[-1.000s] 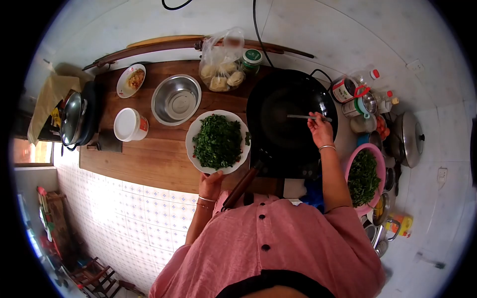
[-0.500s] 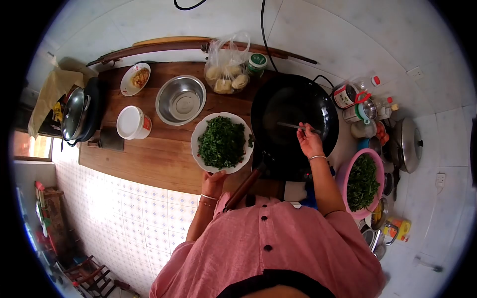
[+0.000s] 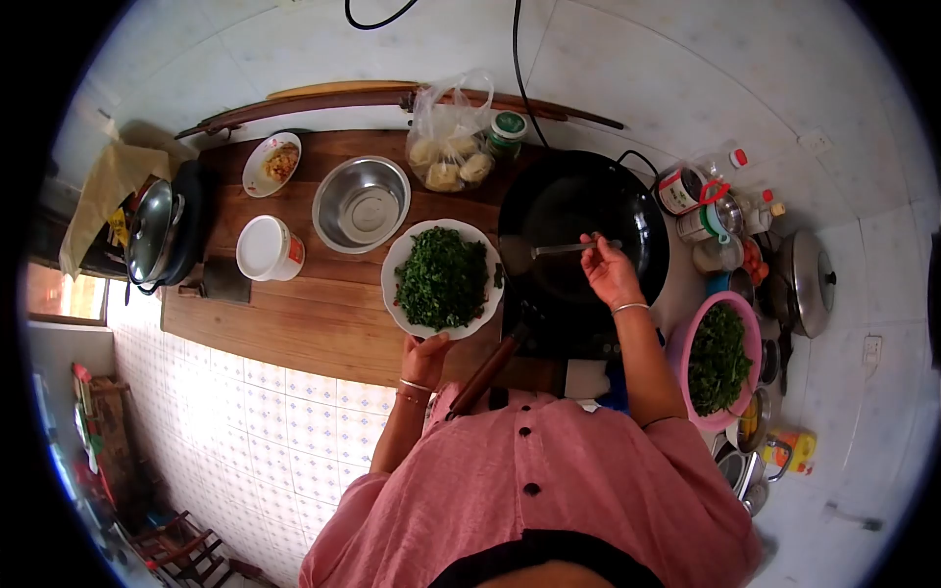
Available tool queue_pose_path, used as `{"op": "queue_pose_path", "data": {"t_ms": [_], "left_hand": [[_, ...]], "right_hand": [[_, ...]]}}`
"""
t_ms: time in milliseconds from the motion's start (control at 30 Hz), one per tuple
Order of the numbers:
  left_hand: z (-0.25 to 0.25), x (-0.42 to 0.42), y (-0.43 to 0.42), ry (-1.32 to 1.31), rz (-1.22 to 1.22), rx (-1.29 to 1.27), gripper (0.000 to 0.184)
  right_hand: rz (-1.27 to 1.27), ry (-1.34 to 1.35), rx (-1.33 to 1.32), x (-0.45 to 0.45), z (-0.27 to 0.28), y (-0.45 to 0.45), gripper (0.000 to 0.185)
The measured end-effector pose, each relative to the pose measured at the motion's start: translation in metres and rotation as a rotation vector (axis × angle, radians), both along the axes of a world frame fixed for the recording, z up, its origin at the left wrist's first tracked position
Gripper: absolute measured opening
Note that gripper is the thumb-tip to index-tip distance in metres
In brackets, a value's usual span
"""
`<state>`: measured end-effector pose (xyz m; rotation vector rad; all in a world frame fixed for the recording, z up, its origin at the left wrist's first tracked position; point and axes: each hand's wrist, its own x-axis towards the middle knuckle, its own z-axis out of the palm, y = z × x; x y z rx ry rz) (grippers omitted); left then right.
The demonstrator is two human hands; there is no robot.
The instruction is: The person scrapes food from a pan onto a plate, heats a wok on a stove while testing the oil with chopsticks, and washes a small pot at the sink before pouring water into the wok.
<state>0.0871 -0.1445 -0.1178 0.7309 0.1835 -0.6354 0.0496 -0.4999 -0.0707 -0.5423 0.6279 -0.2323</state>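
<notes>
My left hand (image 3: 425, 359) is closed on the near rim of a white plate (image 3: 397, 257), which is heaped with chopped greens (image 3: 440, 278). A few greens hang at the plate's right edge, beside the wok. Over the black wok (image 3: 588, 196), my right hand (image 3: 612, 271) grips the handle of a metal spatula (image 3: 559, 249). The spatula points left, its broad head near the wok's left side by the plate. The wok's long brown handle (image 3: 487, 370) reaches toward my body.
Left of the plate are a steel bowl (image 3: 361, 204), a white tub (image 3: 270, 248) and a small dish (image 3: 272, 165). Behind stand a plastic bag (image 3: 447, 147) and a green-lidded jar (image 3: 508, 132). A pink basin (image 3: 718, 358) of greens and several bottles line the right.
The spatula's head has swung into view at the wok's left side, near the plate. My right hand has turned slightly. My left hand still holds the plate.
</notes>
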Motion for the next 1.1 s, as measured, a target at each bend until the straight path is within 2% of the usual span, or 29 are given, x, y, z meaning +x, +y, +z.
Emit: {"op": "queue_pose_path", "data": {"t_ms": [100,200,267,367,500,833,967,1100], "left_hand": [[0.0,-0.001,0.0,-0.015,0.028,-0.036,0.055],[-0.013,-0.002,0.003,0.0,0.006,-0.02,0.056],[-0.016,-0.003,0.004,0.027,0.007,-0.014,0.057],[-0.011,-0.004,0.002,0.029,0.027,-0.003,0.059],[-0.011,-0.004,0.002,0.022,0.009,-0.011,0.061],[-0.003,-0.006,-0.001,0.025,0.023,-0.044,0.06],[-0.003,-0.006,-0.001,0.025,0.009,-0.047,0.059],[-0.002,-0.006,0.0,0.035,-0.001,-0.04,0.058]], "right_hand": [[-0.012,-0.007,-0.153,-0.008,-0.002,-0.032,0.017],[-0.025,0.062,-0.275,-0.021,-0.008,-0.073,0.017],[-0.092,0.154,-0.471,-0.027,-0.005,-0.089,0.017],[-0.05,0.225,-0.573,-0.028,-0.004,-0.103,0.018],[0.003,0.22,-0.551,-0.02,-0.004,-0.083,0.017],[0.09,0.255,-0.177,-0.009,-0.024,-0.022,0.011],[0.118,0.184,-0.079,-0.006,-0.025,-0.013,0.012],[0.111,0.129,-0.063,0.007,0.007,0.003,0.013]]}}
